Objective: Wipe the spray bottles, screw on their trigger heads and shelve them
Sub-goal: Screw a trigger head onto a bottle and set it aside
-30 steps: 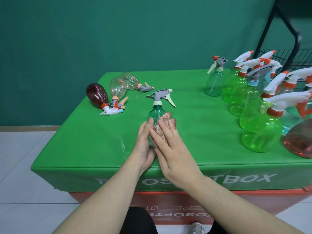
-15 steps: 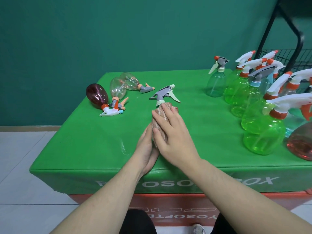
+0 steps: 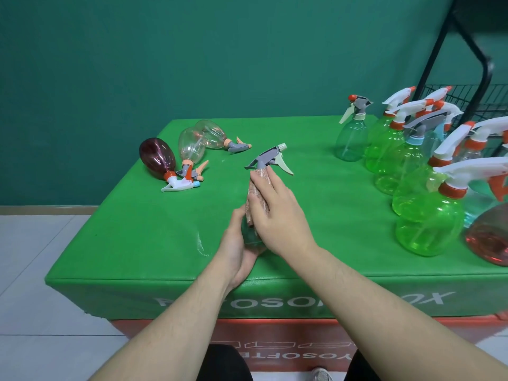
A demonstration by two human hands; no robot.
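Head view. Near the front middle of the green counter (image 3: 132, 232), a teal spray bottle (image 3: 251, 239) is held between both hands, tilted with its neck pointing away from the person. Its gray trigger head (image 3: 270, 158) with a white lever is on the neck and clear of both hands.

Left hand (image 3: 237, 251): cupped under and around the bottle's base, fingers curled up its left side, gripping it. Most of the bottle body is hidden between the two hands; only a small patch of teal shows.

Right hand (image 3: 277, 215): laid over the upper part of the bottle, fingers reaching to just below the trigger head and bent over a brownish patterned cloth (image 3: 255, 196), which it presses against the bottle's shoulder and neck. The cloth wraps the near side of the bottle, from beneath the fingertips down to the left hand's thumb.

Far left of the counter: three bottles lying on their sides, close together — a dark red bottle (image 3: 156, 158) with a white trigger head, and two clear bottles (image 3: 192, 145) with gray and orange trigger heads.

Right side of the counter: a crowded group of upright bottles with heads fitted. A pale teal bottle (image 3: 351, 138) stands farthest left of the group; several bright green bottles (image 3: 427, 229) follow toward the near edge; a red-tinted bottle (image 3: 489, 237) is partly cut off at the right margin.

Behind the group, a black wire rack (image 3: 467, 97), partly out of frame.
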